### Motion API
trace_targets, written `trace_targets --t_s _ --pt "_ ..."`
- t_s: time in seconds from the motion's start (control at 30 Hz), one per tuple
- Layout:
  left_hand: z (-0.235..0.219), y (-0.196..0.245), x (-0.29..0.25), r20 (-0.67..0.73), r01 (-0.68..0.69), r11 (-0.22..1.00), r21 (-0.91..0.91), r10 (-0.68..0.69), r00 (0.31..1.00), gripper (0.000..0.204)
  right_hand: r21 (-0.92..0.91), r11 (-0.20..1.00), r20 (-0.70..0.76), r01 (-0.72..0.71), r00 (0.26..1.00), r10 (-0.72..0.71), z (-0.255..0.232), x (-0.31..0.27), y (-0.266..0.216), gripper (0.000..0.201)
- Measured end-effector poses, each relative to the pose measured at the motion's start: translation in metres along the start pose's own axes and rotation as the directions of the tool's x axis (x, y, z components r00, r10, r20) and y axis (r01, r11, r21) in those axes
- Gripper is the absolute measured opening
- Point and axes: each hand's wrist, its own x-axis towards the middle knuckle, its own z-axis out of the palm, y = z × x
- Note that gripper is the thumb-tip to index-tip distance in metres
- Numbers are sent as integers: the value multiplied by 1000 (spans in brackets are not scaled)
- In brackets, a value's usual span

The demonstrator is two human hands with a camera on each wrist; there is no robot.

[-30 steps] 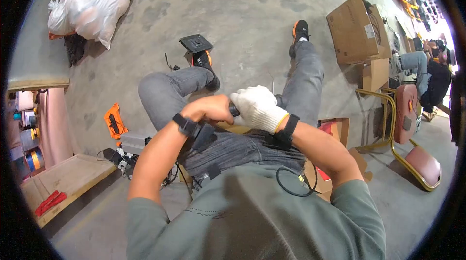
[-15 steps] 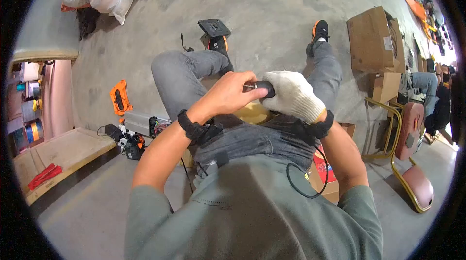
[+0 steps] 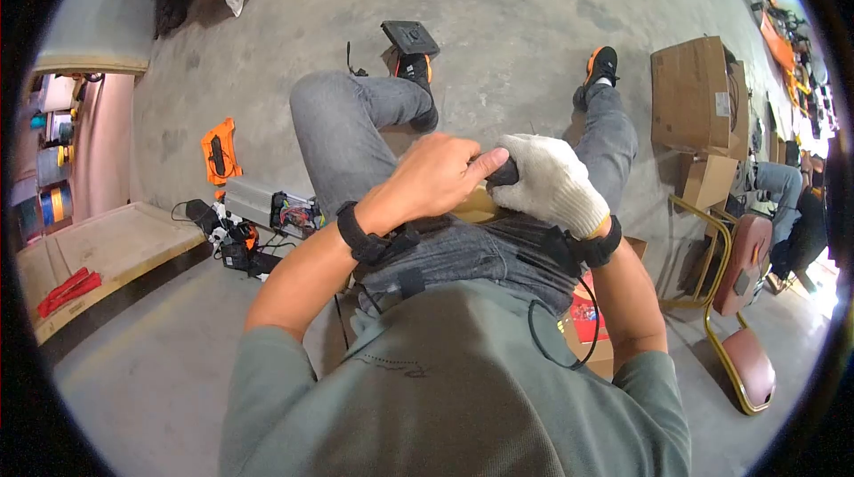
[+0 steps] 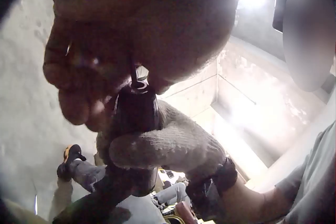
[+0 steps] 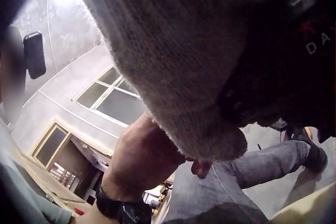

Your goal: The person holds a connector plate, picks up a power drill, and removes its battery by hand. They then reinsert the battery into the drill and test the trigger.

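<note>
My right hand, in a white knit glove, grips a black power tool around its round nose. White letters show on the dark body in the right wrist view. A thin metal bit stands at the nose's tip, pinched by the bare fingers of my left hand. In the head view the left thumb lies against the nose's end. Much of the tool is hidden behind the glove. Beneath the hands, between the thighs, sits a rounded yellow object.
A flat black device is near the left foot. To the left lie an orange piece, electronic parts and a wooden ledge bearing red gloves. Cardboard boxes and a pink chair stand right.
Both hands have moved right in the head view, along with the tool. The left hand has shifted from beside the glove to the tool's tip, and its thumb now extends onto the nose.
</note>
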Motion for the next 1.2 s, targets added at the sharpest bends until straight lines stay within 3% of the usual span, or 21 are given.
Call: trace_targets --t_s 0.03,0.07,0.1,0.23,0.3,0.33,0.4,0.43,0.47,0.5,0.6,0.63,0.7,0.8,0.83,0.87,0.9,1.03,1.1,1.13,1.2 --pt "9 -2 -1 0 1 1000 -2 -1 1000 43 0 1000 2 1 1000 -1 1 0 1 38" --pt "26 -5 -3 -408 -256 965 -53 214 888 35 18 1000 -46 13 999 -12 2 -1 3 36" --pt "34 -6 -6 -743 -494 869 7 335 579 30 37 999 -93 23 995 -20 4 -2 4 34" --pt "26 -7 -5 -695 -654 756 12 477 538 34 83 996 -60 9 998 -4 3 -2 5 34" --pt "12 -6 -10 -315 -267 958 -104 223 923 40 71 997 -73 39 997 -33 7 -2 8 34" --pt "7 -3 -9 -315 -267 958 -105 222 923 40 71 997 -72 39 997 -34 6 -2 6 34" --pt "0 4 -5 -73 -24 999 35 27 997 41 10 1000 -7 4 1000 -4 4 -1 3 36" --pt "8 2 -6 -70 -25 999 36 28 997 41 11 1000 -7 1 1000 -1 5 -2 3 36" --pt "23 -1 -8 -418 -273 961 -37 234 878 33 50 998 -68 36 997 -32 7 -2 4 35" --pt "30 -2 -9 -717 -513 858 -16 348 604 30 85 994 -131 74 989 -62 8 -3 5 34" --pt "29 -4 -7 -668 -639 769 -3 474 573 36 78 996 -64 33 998 -28 6 -2 6 35" --pt "25 -4 -8 -670 -637 771 -3 472 573 36 79 996 -63 37 997 -32 7 -2 6 35" --pt "14 -3 -10 -328 -250 966 -71 214 920 36 55 998 -44 35 998 -33 8 -1 6 36" --pt "8 2 -6 -148 -41 999 31 45 988 39 15 1000 -11 20 1000 -20 9 -2 6 37" --pt "13 0 -7 -146 -43 999 32 47 988 39 15 1000 -12 17 1000 -17 8 -2 6 37" --pt "23 -5 -9 -430 -296 955 -5 265 863 33 39 999 -48 26 999 -24 6 -3 5 35" --pt "28 -7 -11 -677 -528 848 36 409 612 30 62 997 -84 38 996 -33 6 -3 5 34" --pt "26 -8 -9 -630 -621 783 32 498 596 36 45 999 -56 28 998 -26 6 -1 6 35" --pt "17 -7 -13 -378 -316 949 5 294 878 37 40 998 -84 51 995 -48 9 -1 7 36" --pt "13 -5 -11 -377 -316 949 4 294 878 37 40 998 -83 51 995 -47 8 -1 6 36" --pt "8 0 -4 -104 -36 998 47 41 994 39 0 1000 -21 24 999 -24 3 -1 1 36"
